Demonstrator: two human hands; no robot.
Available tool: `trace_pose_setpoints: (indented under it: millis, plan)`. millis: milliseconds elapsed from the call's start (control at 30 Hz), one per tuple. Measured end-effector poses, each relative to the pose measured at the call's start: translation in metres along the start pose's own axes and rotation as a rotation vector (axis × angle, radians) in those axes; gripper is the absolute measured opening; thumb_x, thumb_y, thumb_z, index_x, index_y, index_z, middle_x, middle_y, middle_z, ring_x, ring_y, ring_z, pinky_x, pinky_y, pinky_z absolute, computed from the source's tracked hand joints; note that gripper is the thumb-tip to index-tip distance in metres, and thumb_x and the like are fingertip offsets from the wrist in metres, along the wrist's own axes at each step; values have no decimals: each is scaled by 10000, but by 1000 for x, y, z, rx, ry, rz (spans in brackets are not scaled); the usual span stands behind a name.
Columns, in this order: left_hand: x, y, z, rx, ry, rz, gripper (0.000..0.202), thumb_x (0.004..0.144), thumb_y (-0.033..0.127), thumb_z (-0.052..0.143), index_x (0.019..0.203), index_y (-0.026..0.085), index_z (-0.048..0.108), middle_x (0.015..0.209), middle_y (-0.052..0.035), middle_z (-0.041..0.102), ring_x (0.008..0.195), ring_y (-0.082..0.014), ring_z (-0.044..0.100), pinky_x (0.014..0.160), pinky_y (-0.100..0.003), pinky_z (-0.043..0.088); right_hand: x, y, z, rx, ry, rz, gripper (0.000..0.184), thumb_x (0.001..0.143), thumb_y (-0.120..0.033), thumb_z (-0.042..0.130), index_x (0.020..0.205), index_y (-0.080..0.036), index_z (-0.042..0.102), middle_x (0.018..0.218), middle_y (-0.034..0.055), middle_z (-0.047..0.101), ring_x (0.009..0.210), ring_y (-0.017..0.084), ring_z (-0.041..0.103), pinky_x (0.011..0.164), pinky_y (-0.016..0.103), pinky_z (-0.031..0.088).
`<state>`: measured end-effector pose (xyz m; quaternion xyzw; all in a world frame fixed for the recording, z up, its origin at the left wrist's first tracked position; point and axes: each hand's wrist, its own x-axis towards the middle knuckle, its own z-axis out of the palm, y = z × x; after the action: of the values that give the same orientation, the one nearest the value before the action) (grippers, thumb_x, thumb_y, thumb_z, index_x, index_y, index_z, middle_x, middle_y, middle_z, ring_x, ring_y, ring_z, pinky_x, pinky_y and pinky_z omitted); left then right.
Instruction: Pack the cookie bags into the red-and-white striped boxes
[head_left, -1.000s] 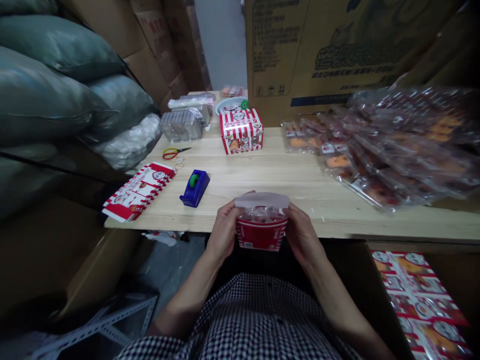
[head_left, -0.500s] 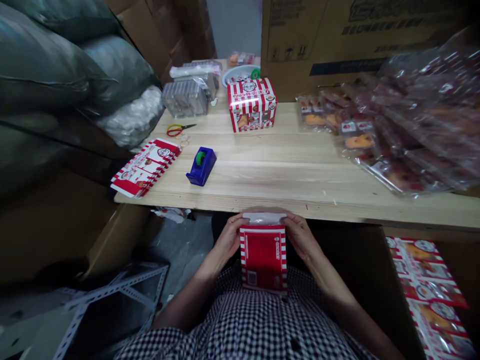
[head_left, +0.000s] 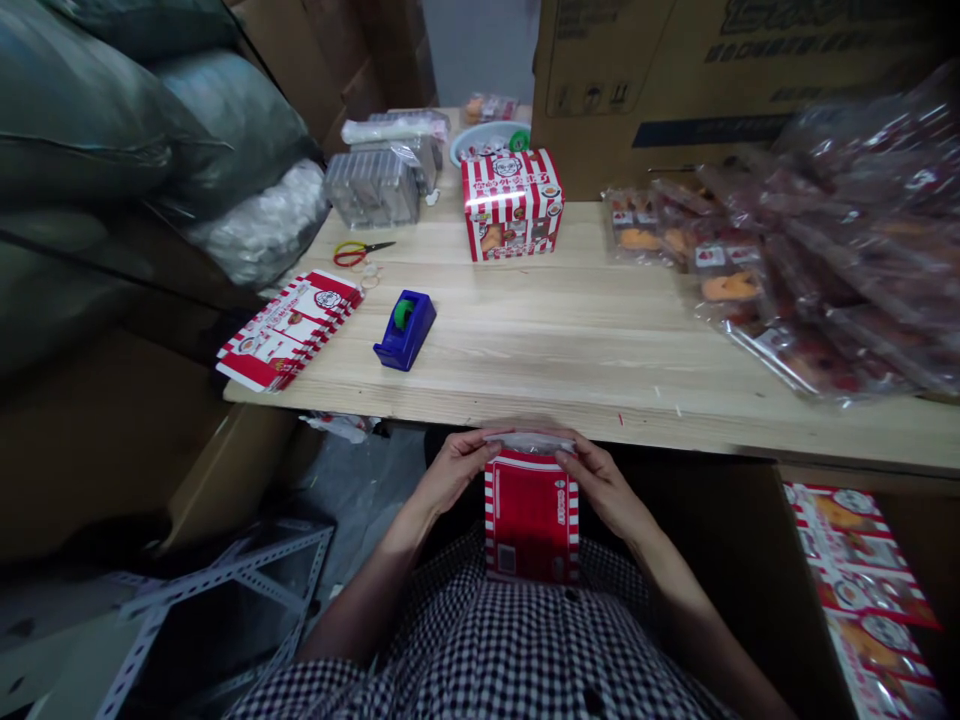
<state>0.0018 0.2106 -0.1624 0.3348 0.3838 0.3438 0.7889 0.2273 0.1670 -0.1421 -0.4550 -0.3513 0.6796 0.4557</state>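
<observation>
A red box with white-striped edges (head_left: 532,515) rests against my checked shirt, below the table's front edge. My left hand (head_left: 459,468) grips its upper left corner, and my right hand (head_left: 598,478) grips the upper right corner. Between them the box's top end gapes a little, with clear plastic showing inside; the rest of its contents is hidden. Ahead on the table stands a finished-looking striped box (head_left: 514,205) with a window. A blue tape dispenser (head_left: 405,330) with a green roll sits left of centre, near a stack of flat striped cartons (head_left: 292,330).
Scissors (head_left: 362,252) lie at the table's left, before clear plastic trays (head_left: 373,190). A light blue bowl (head_left: 466,143) stands behind the striped box. Bagged toys (head_left: 817,270) pile up at the right, before a large carton (head_left: 645,90). Packed striped boxes (head_left: 862,560) lie lower right.
The white flap at the box's top has gone from flat view to a gaping opening. My thumbs have shifted onto the upper front edge. The view has moved slightly.
</observation>
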Motion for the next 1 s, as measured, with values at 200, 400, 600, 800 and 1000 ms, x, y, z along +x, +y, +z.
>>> trace_pose_setpoints:
  millis: [200, 400, 600, 800, 1000]
  plan:
    - [-2, -1, -2, 78, -86, 24, 400, 871, 325, 693, 1247, 188, 690, 1326, -135, 652, 1202, -263, 626, 1043, -373, 440, 8, 15, -12, -98, 18, -51, 294, 875, -478, 668, 1092, -296, 746, 1149, 39, 735, 1113, 247, 651, 1022, 466, 463]
    - [2, -2, -6, 130, -45, 51, 377, 846, 412, 702, 1125, 163, 751, 1245, -158, 696, 1151, -292, 653, 1007, -418, 477, 14, 9, -23, -228, -36, -83, 277, 831, -469, 719, 1040, -294, 771, 1185, 55, 733, 1190, 255, 621, 1091, 503, 399]
    - [10, 23, 0, 385, -135, 121, 255, 857, 373, 694, 992, 175, 780, 1140, -118, 744, 1081, -250, 684, 1002, -389, 480, 17, -14, -22, -288, -106, -71, 194, 849, -434, 704, 906, -270, 790, 1056, 49, 767, 1019, 231, 692, 960, 469, 514]
    - [20, 34, -2, 468, -248, 72, 359, 829, 320, 723, 1170, 210, 726, 1196, -112, 725, 1077, -239, 687, 971, -391, 505, 27, -18, -21, -233, -145, 45, 276, 770, -424, 771, 996, -264, 775, 958, 34, 783, 819, 204, 718, 798, 419, 571]
    - [28, 31, 0, 547, -233, 98, 273, 868, 354, 668, 1066, 199, 774, 984, -93, 778, 886, -214, 711, 801, -317, 535, 34, -13, -24, -235, -102, 53, 243, 738, -434, 793, 880, -237, 789, 727, 5, 760, 625, 179, 677, 674, 366, 554]
